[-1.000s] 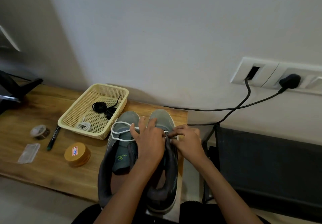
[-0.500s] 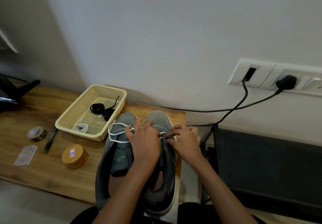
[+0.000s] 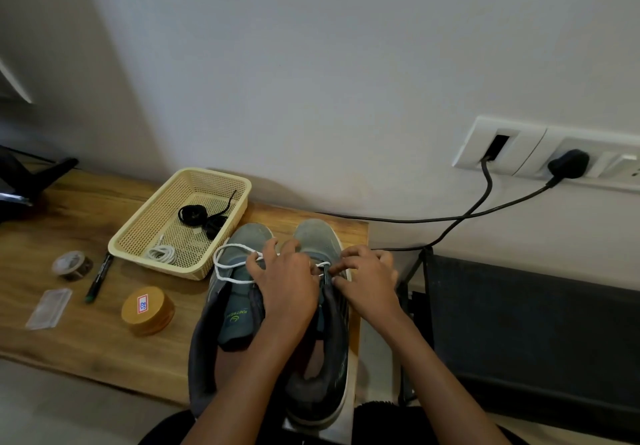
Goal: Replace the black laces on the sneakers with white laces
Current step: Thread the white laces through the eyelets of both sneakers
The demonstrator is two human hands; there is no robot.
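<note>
Head view shows your two grey sneakers standing side by side on the wooden table (image 3: 69, 347), toes toward the wall. Your left grip (image 3: 287, 282) lies across the gap between the left sneaker (image 3: 235, 309) and the right sneaker (image 3: 320, 389). Its fingers curl over the white lace (image 3: 221, 273), which loops out over the left sneaker's forefoot and runs back under that hand. Your right grip (image 3: 370, 278) sits just beside it, fingertips pressed together on a short piece of the same lace at the front eyelets of the right sneaker. How far the lace is threaded you cannot tell, since both hands cover the eyelets.

Just left of the sneakers stands a cream mesh basket (image 3: 121, 247), touching or almost touching the left toe. Inside it lie the coiled black laces (image 3: 197, 216) and a small white lace bundle (image 3: 161, 253). Further left on the table are a round wooden box (image 3: 147, 309), a dark marker (image 3: 98, 278), a tape roll (image 3: 71, 264) and a clear packet (image 3: 48, 307). On the wall to the right, a black plug (image 3: 568, 164) sits in the white socket strip (image 3: 516, 148).
</note>
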